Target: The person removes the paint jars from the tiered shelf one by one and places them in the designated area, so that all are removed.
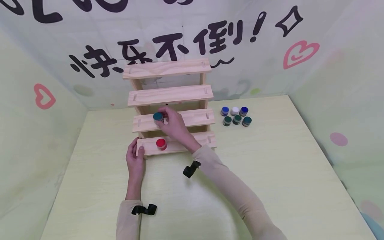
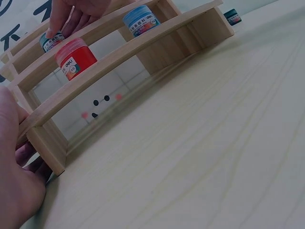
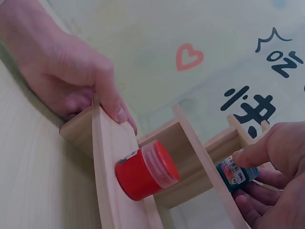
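My right hand pinches a teal-lidded paint jar between thumb and fingers, at the second-lowest step of a wooden tiered shelf. In the right wrist view the jar's base is by that step; whether it bears on the wood I cannot tell. With the thumb on top, my left hand grips the left end of the lowest step. A red paint jar stands upright on that step. Farther right on it, a blue paint jar shows in the left wrist view; my right forearm hides it from the head view.
Right of the shelf, several paint jars stand in two rows on the table: a white-lidded jar and blue-lidded jars behind, green and teal ones in front. A printed backdrop rises behind the shelf. Pale wooden tabletop extends right and forward.
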The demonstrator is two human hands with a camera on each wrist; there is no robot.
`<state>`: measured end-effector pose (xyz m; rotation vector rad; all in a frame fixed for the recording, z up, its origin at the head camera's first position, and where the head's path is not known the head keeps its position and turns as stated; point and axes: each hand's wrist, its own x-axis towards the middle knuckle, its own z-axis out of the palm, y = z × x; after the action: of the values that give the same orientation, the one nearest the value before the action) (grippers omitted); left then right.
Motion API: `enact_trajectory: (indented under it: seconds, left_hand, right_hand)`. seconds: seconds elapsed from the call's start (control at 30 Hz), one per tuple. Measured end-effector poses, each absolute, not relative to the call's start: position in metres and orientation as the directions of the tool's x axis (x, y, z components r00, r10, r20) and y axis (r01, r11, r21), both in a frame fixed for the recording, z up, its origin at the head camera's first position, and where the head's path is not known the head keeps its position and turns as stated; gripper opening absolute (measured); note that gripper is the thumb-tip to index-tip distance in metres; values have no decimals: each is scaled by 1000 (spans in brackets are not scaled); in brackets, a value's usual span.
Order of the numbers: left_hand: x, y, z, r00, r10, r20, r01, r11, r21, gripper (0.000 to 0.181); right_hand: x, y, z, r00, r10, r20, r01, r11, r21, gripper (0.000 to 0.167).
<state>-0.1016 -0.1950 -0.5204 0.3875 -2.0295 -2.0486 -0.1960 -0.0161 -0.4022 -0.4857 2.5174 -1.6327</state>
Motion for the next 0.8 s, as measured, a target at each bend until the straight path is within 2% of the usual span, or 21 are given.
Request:
enact_trajectory:
  seconds: [0.13, 0.47, 0.8]
  left_hand:
    - [-102, -194, -520, -936, -349, -34, -33, -10, 999, 47]
    - [-101, -193, -519, -932, -360, -41, -39, -12, 999, 47]
    - [-102, -193, -517, -932, -359, -39, -34, -22, 999, 46]
  right_hand:
    - [-196, -14, -406, -942, -314, 122, -233, 345, -909, 43]
    - [-190, -1, -406, -959, -252, 131, -187, 213, -959, 42]
    - [-188, 22, -405, -958, -182, 219, -258, 226, -939, 41]
